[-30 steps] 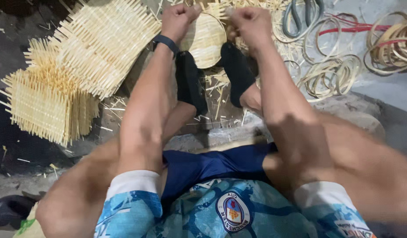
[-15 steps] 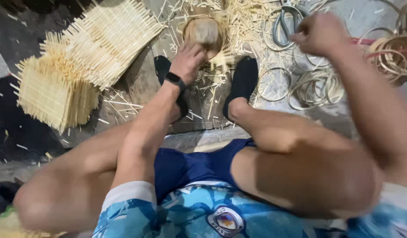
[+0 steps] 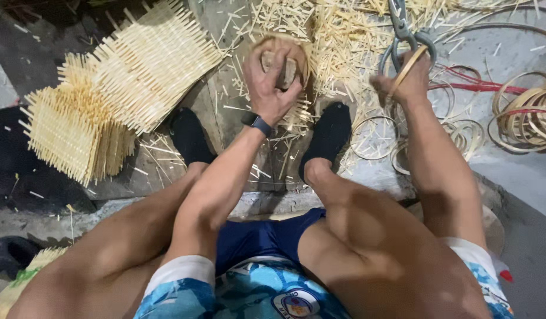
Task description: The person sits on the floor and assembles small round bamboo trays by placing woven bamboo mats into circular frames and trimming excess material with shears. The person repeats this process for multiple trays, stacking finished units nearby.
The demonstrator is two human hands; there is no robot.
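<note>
Pinching a bamboo hoop point(image 3: 406, 68), the right hand point(image 3: 410, 82) is closed; left hand point(image 3: 268, 88) grips a block point(image 3: 280, 66) inside the basket point(image 3: 302, 59). Loosening either could let the basket slip.

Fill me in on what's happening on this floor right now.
A person sits on the ground, feet out in dark socks. The left hand presses a small block into a round woven basket lying among loose bamboo slivers. The right hand holds a thin strip hoop beside a pair of shears. Stacks of square woven mats lie on the person's left, more coiled hoops on the right.
</note>
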